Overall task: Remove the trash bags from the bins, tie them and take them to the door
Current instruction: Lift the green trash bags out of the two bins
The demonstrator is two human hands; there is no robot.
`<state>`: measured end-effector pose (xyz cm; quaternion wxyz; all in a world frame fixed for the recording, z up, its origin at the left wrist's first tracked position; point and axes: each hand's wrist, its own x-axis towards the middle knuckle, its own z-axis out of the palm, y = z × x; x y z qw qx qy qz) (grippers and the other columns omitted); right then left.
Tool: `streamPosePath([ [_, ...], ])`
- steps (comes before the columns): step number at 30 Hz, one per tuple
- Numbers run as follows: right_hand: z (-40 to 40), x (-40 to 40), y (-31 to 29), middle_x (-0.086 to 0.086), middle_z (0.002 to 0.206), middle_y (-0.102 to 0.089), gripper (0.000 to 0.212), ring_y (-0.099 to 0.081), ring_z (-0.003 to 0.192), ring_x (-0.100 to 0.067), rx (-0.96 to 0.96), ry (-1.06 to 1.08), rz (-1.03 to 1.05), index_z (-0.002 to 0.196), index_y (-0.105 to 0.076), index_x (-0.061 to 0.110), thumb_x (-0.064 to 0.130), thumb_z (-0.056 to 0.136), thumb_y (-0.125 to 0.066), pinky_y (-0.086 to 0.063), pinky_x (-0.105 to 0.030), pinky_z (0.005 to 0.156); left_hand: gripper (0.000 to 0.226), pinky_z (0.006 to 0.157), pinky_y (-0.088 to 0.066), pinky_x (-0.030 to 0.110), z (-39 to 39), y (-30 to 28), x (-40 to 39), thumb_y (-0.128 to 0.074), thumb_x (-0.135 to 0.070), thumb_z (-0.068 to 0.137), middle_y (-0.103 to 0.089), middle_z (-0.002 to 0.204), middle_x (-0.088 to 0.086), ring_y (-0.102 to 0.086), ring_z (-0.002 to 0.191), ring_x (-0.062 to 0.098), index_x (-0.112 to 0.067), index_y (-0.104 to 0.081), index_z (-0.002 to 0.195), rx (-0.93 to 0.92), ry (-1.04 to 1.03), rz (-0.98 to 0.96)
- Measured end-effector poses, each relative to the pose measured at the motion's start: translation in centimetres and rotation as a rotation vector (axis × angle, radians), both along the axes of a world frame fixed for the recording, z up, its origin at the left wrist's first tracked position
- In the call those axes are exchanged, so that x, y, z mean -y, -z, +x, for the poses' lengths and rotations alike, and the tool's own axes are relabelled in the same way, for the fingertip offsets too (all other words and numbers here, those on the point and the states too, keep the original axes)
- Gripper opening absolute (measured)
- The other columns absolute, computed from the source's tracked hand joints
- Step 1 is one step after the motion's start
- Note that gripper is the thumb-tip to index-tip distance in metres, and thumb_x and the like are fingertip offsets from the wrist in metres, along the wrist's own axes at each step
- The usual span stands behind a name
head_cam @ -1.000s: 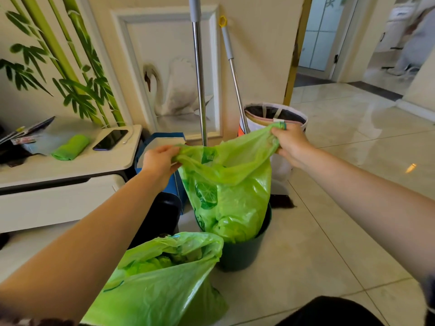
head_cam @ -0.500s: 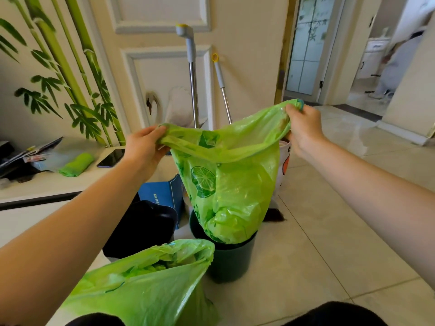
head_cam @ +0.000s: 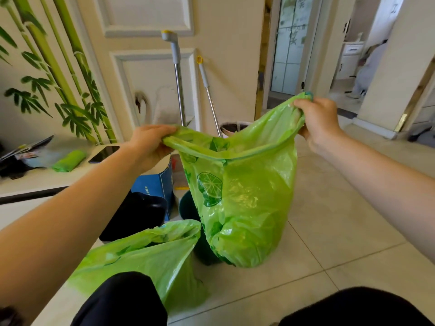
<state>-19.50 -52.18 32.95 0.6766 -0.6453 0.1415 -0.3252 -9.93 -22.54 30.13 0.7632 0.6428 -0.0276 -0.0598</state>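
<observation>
— Where's the trash bag?
— The green lime-print bag [head_cam: 244, 208] hangs above the floor, just beside the dark green bin [head_cam: 188, 208], mouth stretched wide.
— And the hands?
— The left hand [head_cam: 150, 144] pinches one rim corner; the right hand [head_cam: 317, 121] grips the other, higher.
— Anything else?
— A second green bag [head_cam: 146, 255] sits nearer, unheld.

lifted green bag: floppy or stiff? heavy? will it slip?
The lifted bag looks floppy: thin film sags between the left hand and right hand. Probably light to moderate, since only the bottom bulges. The glossy film may be slippery, but each hand pinches a bunched rim, so the hold seems secure.
</observation>
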Motion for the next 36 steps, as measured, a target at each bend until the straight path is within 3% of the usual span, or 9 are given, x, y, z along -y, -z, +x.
streamPosePath([
  [5, -0.9, 0.6, 4.1, -0.007, 0.062, -0.058, 0.016, -0.060, 0.066, -0.024, -0.244, 0.048, -0.167, 0.056, -0.060, 0.013, 0.020, 0.069, -0.063, -0.055, -0.042, 0.071, 0.009, 0.049, -0.056, 0.022, -1.3, 3.7, 0.4, -0.060, -0.003, 0.088, -0.066, 0.072, 0.009, -0.066, 0.053, 0.011, -0.003, -0.064, 0.080, -0.079, 0.026, 0.153],
  [8, 0.5, 1.4, 8.8, -0.013, 0.076, -0.071, 0.032, -0.069, 0.078, -0.031, -0.450, 0.022, -0.228, 0.064, -0.066, 0.006, 0.035, 0.049, -0.063, -0.058, -0.051, 0.078, 0.013, 0.047, -0.057, 0.023, -0.7, 7.6, 0.6, -0.059, -0.001, 0.089, -0.066, 0.067, 0.010, -0.065, 0.046, 0.008, -0.003, -0.063, 0.076, -0.133, 0.017, 0.250],
  [11, 1.9, 0.7, 13.0, -0.018, 0.092, -0.072, 0.020, -0.071, 0.081, -0.031, -0.574, -0.069, -0.159, 0.079, -0.068, 0.005, 0.018, 0.065, -0.063, -0.061, -0.047, 0.069, 0.010, 0.052, -0.059, 0.027, 0.5, 11.4, 0.3, -0.060, 0.000, 0.088, -0.067, 0.085, 0.018, -0.069, 0.066, 0.020, 0.002, -0.065, 0.078, -0.191, -0.012, 0.326],
  [14, 3.3, 0.0, 15.9, -0.021, 0.099, -0.070, 0.019, -0.072, 0.083, -0.031, -0.650, -0.074, -0.139, 0.091, -0.067, -0.003, 0.007, 0.075, -0.063, -0.061, -0.045, 0.070, 0.012, 0.057, -0.059, 0.030, 2.2, 13.6, 0.0, -0.061, 0.002, 0.087, -0.065, 0.085, 0.018, -0.066, 0.074, 0.026, 0.003, -0.063, 0.075, -0.195, -0.098, 0.351],
  [17, 5.5, -0.1, 17.8, -0.020, 0.097, -0.069, 0.019, -0.070, 0.089, -0.034, -0.678, 0.005, -0.165, 0.091, -0.069, -0.002, 0.005, 0.074, -0.064, -0.060, -0.047, 0.075, 0.014, 0.073, -0.055, 0.036, 4.4, 15.0, -0.8, -0.062, 0.003, 0.086, -0.062, 0.082, 0.016, -0.064, 0.073, 0.026, 0.001, -0.062, 0.072, -0.193, -0.185, 0.328],
  [24, 8.9, -0.7, 18.3, -0.024, 0.087, -0.071, 0.020, -0.068, 0.085, -0.038, -0.628, 0.163, -0.372, 0.084, -0.069, -0.005, 0.010, 0.083, -0.056, -0.056, -0.044, 0.078, 0.010, 0.083, -0.055, 0.039, 7.0, 17.4, -4.4, -0.063, -0.001, 0.087, -0.064, 0.089, 0.017, -0.064, 0.084, 0.031, -0.001, -0.064, 0.077, -0.206, -0.245, 0.282],
  [28, 8.3, -1.1, 19.9, -0.028, 0.085, -0.068, 0.023, -0.064, 0.082, -0.040, -0.662, 0.156, -0.476, 0.081, -0.065, -0.009, 0.012, 0.086, -0.056, -0.048, -0.037, 0.068, 0.006, 0.070, -0.057, 0.037, 6.6, 18.8, -6.2, -0.062, -0.002, 0.088, -0.064, 0.092, 0.020, -0.065, 0.079, 0.029, 0.003, -0.065, 0.089, -0.278, -0.143, 0.296],
  [32, 6.7, -1.3, 22.7, -0.023, 0.085, -0.069, 0.023, -0.062, 0.079, -0.034, -0.793, 0.048, -0.534, 0.087, -0.068, -0.007, 0.015, 0.085, -0.059, -0.046, -0.033, 0.068, 0.008, 0.053, -0.059, 0.034, 5.1, 20.7, -6.9, -0.062, 0.000, 0.087, -0.066, 0.085, 0.022, -0.066, 0.071, 0.030, 0.004, -0.066, 0.093, -0.336, -0.009, 0.496],
  [36, 4.8, -1.0, 24.1, -0.006, 0.063, -0.055, 0.014, -0.062, 0.080, -0.031, -0.948, -0.243, -0.618, 0.069, -0.057, 0.009, 0.003, 0.081, -0.062, -0.056, -0.045, 0.082, 0.006, 0.049, -0.060, 0.034, 4.0, 22.4, -6.4, -0.059, 0.004, 0.088, -0.063, 0.074, 0.025, -0.066, 0.050, 0.027, 0.006, -0.063, 0.083, -0.342, 0.143, 0.710],
])
